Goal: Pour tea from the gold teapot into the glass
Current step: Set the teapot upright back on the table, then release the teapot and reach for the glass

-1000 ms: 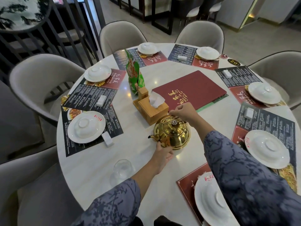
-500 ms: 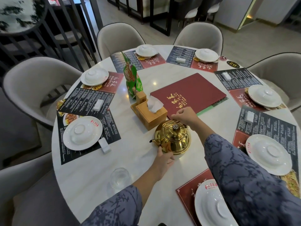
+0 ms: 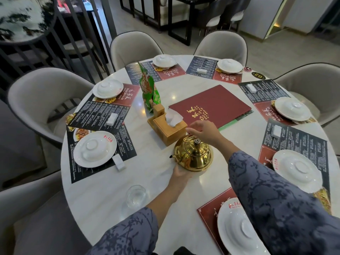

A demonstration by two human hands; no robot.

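Gold teapot [image 3: 194, 155] upright, spout toward empty clear glass [image 3: 136, 195] nearby.

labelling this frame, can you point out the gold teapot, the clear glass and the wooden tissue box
round gold metal teapot [image 3: 196, 157]: head view, on its domed body
clear drinking glass [image 3: 136, 195]: head view, on its open mouth
square wooden tissue box [image 3: 168, 128]: head view, on its top face

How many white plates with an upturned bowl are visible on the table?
7: near left, far left, far middle, far right, right, near right, and nearest, partly under the right sleeve.
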